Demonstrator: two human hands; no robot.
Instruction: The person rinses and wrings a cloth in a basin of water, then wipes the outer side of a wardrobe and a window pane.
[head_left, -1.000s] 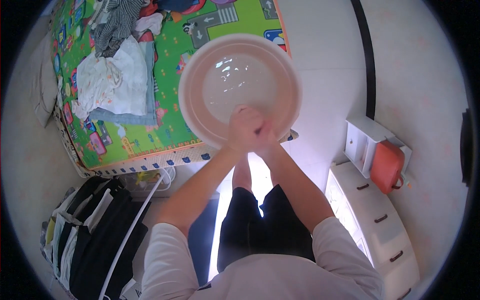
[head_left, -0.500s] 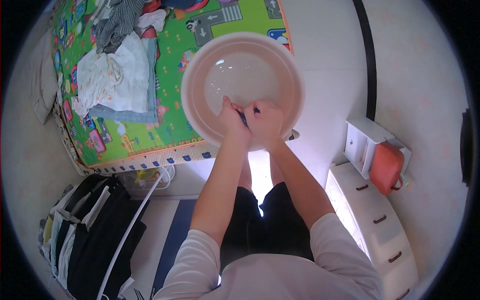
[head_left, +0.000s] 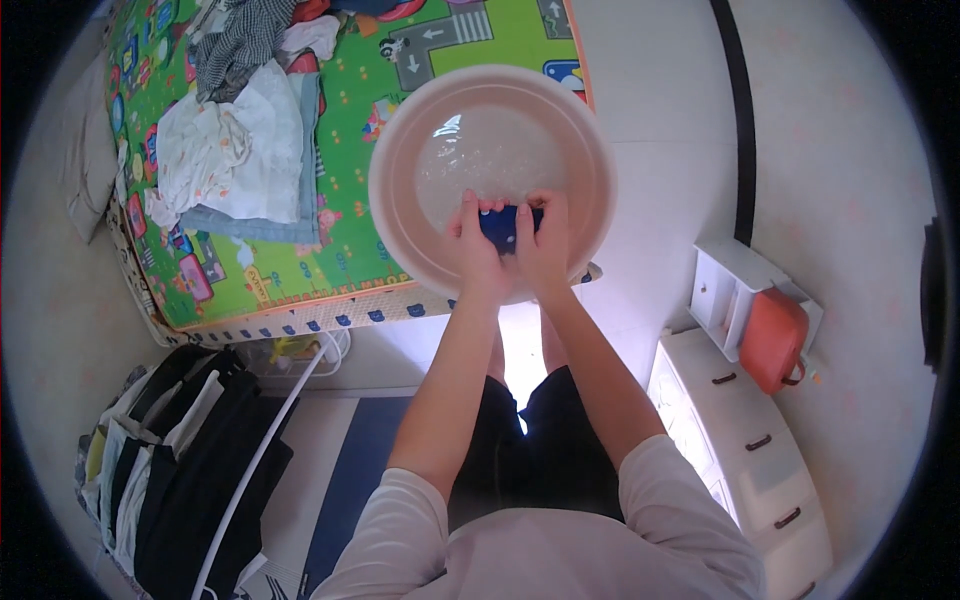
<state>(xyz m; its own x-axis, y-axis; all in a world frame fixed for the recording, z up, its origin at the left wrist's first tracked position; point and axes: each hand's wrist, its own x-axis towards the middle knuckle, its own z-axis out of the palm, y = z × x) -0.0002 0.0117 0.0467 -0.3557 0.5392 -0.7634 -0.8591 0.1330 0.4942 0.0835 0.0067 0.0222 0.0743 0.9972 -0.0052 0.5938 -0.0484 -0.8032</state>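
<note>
The left hand (head_left: 477,250) and right hand (head_left: 544,242) both have their fingers curled closed around a small dark blue cloth with pale spots (head_left: 505,230), gripping its left and right ends. The cloth is above the near part of a pale pink basin (head_left: 391,190) holding water (head_left: 492,150). Left of the basin, a white garment with a printed pattern (head_left: 265,160) lies on a green road-print play mat (head_left: 350,215).

White arrows (head_left: 432,34) and a striped crossing (head_left: 471,23) mark the green mat (head_left: 345,165), whose edge lettering (head_left: 338,291) is illegible.
</note>
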